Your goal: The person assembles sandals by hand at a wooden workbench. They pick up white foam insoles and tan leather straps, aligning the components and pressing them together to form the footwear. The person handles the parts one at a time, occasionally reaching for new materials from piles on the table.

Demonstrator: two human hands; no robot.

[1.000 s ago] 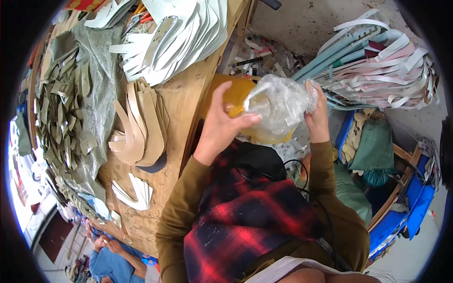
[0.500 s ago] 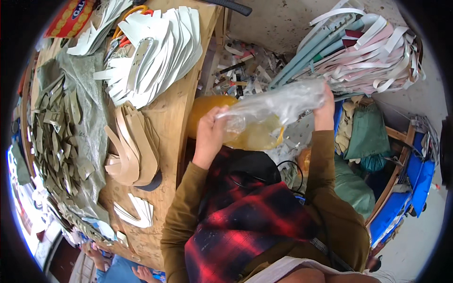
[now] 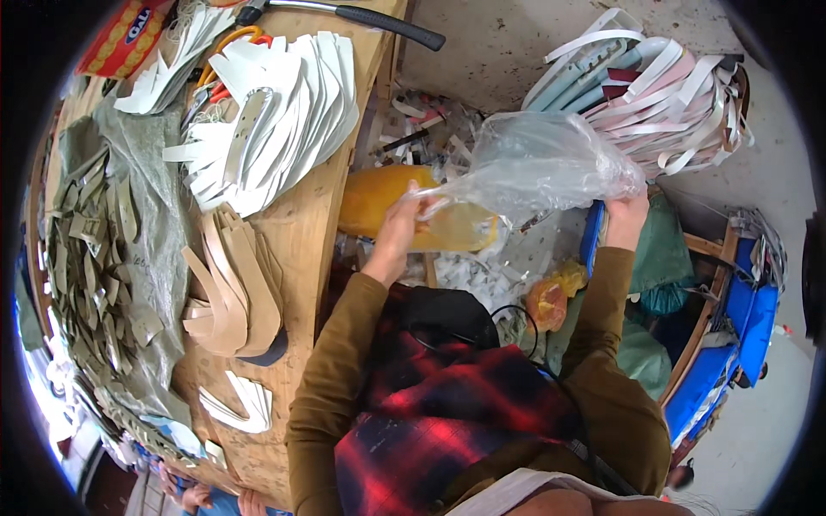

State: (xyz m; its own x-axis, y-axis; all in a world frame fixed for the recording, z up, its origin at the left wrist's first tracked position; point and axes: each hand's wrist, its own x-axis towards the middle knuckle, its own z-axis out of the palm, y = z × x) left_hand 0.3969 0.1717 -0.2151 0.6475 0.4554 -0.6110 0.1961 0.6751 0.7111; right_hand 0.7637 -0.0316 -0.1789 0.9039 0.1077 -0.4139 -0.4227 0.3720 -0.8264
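Note:
A clear plastic bag (image 3: 538, 163) is stretched between my two hands, off to the right of the wooden table. My left hand (image 3: 400, 228) pinches one gathered end of it, close to the table edge. The bag's other end is bunched in my right hand (image 3: 626, 215), farther right and with the fingers partly hidden by the plastic. Behind my left hand and below the bag is a yellow translucent plastic container (image 3: 370, 202), partly covered by hand and bag.
The wooden table (image 3: 301, 232) holds white cut strips (image 3: 292, 120), tan curved pieces (image 3: 232, 284), olive pieces (image 3: 103, 267) and a hammer (image 3: 387, 24). Pink and white strips (image 3: 671, 112) are heaped at the far right. Scraps litter the floor. Another person's hands (image 3: 198, 497) show at lower left.
My right hand has moved right and a little toward me, drawing the bag wider. The bag has spread and puffed out. My left hand stays near the yellow container, holding its end.

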